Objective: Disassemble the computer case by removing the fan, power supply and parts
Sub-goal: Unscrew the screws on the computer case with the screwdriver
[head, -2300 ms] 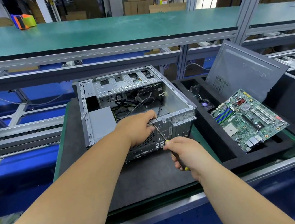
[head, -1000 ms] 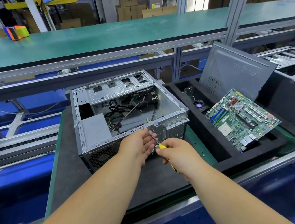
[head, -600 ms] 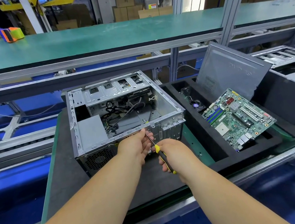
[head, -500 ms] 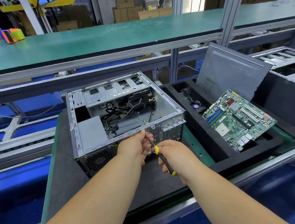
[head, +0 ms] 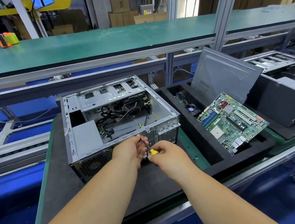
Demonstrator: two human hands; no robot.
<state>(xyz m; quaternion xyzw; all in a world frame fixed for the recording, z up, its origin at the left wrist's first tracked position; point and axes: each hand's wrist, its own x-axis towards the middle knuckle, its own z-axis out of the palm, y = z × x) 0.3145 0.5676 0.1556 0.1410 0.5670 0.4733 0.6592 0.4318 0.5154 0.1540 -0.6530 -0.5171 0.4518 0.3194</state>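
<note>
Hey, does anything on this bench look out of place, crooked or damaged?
Only one thing stands out. The motherboard lies askew across the black foam tray, its near corner overhanging a pocket instead of sitting flat. The grey side panel stands tilted behind it. No spill or damage shows.

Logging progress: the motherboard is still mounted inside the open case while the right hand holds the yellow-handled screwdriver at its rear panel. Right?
Not quite. The head view shows the motherboard already out, lying in the black foam tray right of the case. The right hand does hold the yellow-handled screwdriver at the rear panel.
</note>
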